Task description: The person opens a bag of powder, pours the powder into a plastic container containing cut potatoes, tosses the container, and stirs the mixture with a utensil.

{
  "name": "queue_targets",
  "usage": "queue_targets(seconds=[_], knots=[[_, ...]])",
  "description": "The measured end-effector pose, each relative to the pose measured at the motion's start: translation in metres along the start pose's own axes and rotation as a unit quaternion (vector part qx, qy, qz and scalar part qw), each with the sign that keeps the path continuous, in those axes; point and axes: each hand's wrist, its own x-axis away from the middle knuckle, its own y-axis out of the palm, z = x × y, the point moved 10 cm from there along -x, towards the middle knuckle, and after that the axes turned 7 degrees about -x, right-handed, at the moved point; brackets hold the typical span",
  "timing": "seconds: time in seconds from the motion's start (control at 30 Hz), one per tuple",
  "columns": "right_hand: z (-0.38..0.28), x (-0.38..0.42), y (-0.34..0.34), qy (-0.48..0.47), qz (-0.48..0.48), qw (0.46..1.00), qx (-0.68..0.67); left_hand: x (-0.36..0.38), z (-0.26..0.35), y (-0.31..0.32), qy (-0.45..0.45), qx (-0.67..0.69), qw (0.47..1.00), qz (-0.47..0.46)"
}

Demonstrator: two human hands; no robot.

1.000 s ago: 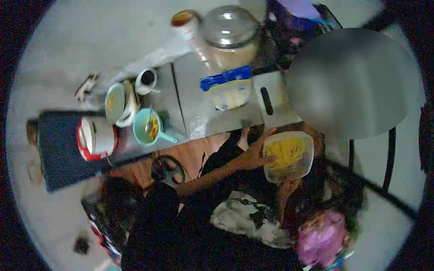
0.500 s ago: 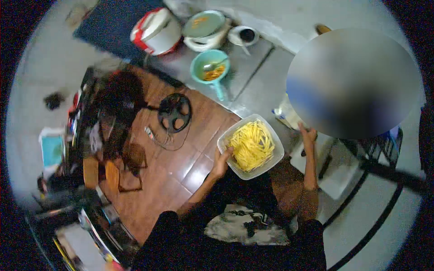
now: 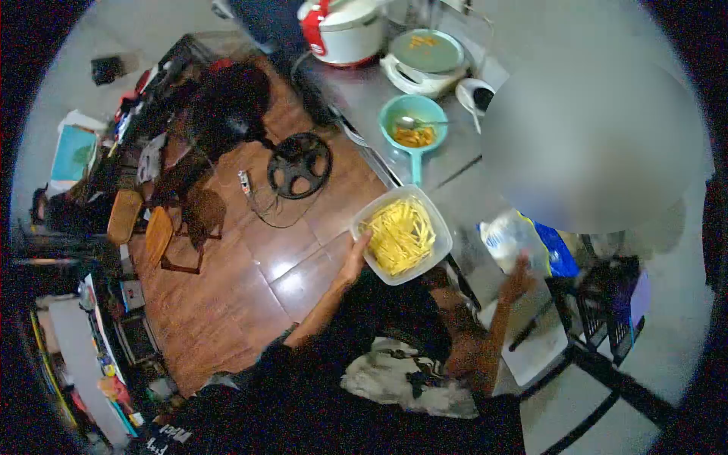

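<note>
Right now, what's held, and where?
Left hand: translucent square plastic container of yellow strips, by its left side. Right hand near white-and-blue plastic bag: grip unclear.

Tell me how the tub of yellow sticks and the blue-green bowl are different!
The tub is squarish and whitish; the bowl is round and blue-green, with a handle.
The left hand holds the tub, while the bowl sits on the table.
The bowl has a spoon in it; none shows in the tub.
Both are open on top.
</note>
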Motion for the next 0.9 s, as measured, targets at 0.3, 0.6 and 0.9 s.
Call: queue_targets(seconds=[0.3, 0.6, 0.9], knots=[[0.024, 0.092, -0.209, 0.108, 0.092, 0.97, -0.198, 0.008, 0.102, 0.031, 0.16, -0.105, 0.975, -0.115], [-0.036, -0.129, -0.234, 0.252, 0.014, 0.897, -0.363, 0.011, 0.173, -0.07, 0.107, -0.041, 0.993, -0.025], [-0.258, -0.292, -0.212, 0.305, -0.112, 0.797, -0.509, 0.09, 0.185, -0.232, 0.132, 0.05, 0.923, 0.357]])
